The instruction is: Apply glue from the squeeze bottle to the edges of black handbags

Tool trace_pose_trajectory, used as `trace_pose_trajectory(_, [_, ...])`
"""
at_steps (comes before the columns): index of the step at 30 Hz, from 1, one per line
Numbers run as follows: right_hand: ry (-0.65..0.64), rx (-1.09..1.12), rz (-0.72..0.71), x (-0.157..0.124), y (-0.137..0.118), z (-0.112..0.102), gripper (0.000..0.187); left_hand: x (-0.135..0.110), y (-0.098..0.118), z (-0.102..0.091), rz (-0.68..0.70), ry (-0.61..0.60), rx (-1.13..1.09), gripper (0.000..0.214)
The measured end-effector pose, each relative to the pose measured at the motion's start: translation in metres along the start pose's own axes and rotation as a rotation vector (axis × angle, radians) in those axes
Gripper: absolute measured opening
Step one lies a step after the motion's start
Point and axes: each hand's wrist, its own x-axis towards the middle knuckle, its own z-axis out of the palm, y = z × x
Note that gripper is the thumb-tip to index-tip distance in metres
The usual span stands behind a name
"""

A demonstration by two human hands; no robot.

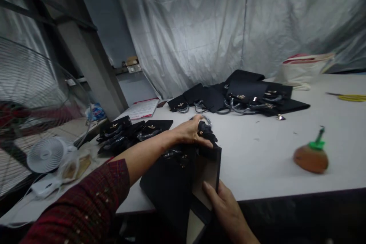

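Note:
In the middle of the head view a black handbag (168,187) stands partly over the table's front edge. It has gold-coloured metal fittings and plastic-wrapped handles near its top. My left hand (190,131) reaches across and is closed around a bunched black part at the top of this bag, beside a wrapped handle. What lies under its fingers is partly hidden. My right hand (227,206) grips the bag's right side panel, the thumb on its lighter inner face and the fingers behind it.
More black bags (248,89) lie piled at the back of the white table (265,175), and others (114,133) at the left. A brown bottle with a green nozzle (311,158), yellow-handled snips (351,97), a cloth bag (303,70) and a small white fan (47,154) stand about.

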Motion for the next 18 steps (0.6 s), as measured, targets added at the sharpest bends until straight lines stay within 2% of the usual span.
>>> trace_pose_trajectory(2, [0.012, 0.112, 0.067, -0.006, 0.017, -0.004, 0.054, 0.012, -0.003, 0.023, 0.024, -0.068, -0.011, 0.109])
trace_pose_trajectory(3, [0.02, 0.159, 0.096, -0.01, 0.022, -0.005, 0.053, 0.019, -0.005, 0.034, 0.034, -0.129, -0.033, 0.102])
trace_pose_trajectory(5, [0.023, 0.213, 0.148, -0.019, 0.029, -0.007, 0.053, 0.034, -0.009, 0.053, 0.025, -0.293, -0.12, 0.075])
trace_pose_trajectory(7, [-0.038, 0.201, 0.201, -0.028, 0.03, -0.014, 0.054, 0.047, -0.014, 0.071, -0.014, -0.42, -0.186, 0.05])
trace_pose_trajectory(9, [-0.097, 0.155, 0.257, -0.037, 0.029, -0.031, 0.058, 0.056, -0.021, 0.086, -0.043, -0.45, -0.169, 0.035])
trace_pose_trajectory(10, [-0.084, 0.121, 0.273, -0.04, 0.028, -0.046, 0.06, 0.059, -0.024, 0.092, -0.045, -0.444, -0.148, 0.031])
trace_pose_trajectory(11, [-0.024, 0.08, 0.278, -0.042, 0.027, -0.064, 0.06, 0.06, -0.027, 0.098, -0.045, -0.44, -0.134, 0.028])
trace_pose_trajectory(12, [0.094, 0.018, 0.262, -0.043, 0.026, -0.084, 0.057, 0.06, -0.031, 0.102, -0.042, -0.436, -0.127, 0.026])
trace_pose_trajectory(16, [0.723, -0.425, 0.138, -0.031, 0.018, -0.175, 0.05, 0.057, -0.042, 0.112, -0.021, -0.403, -0.144, 0.025])
trace_pose_trajectory(18, [0.901, -0.547, 0.106, -0.015, 0.017, -0.212, 0.056, 0.055, -0.046, 0.114, -0.019, -0.379, -0.153, 0.026])
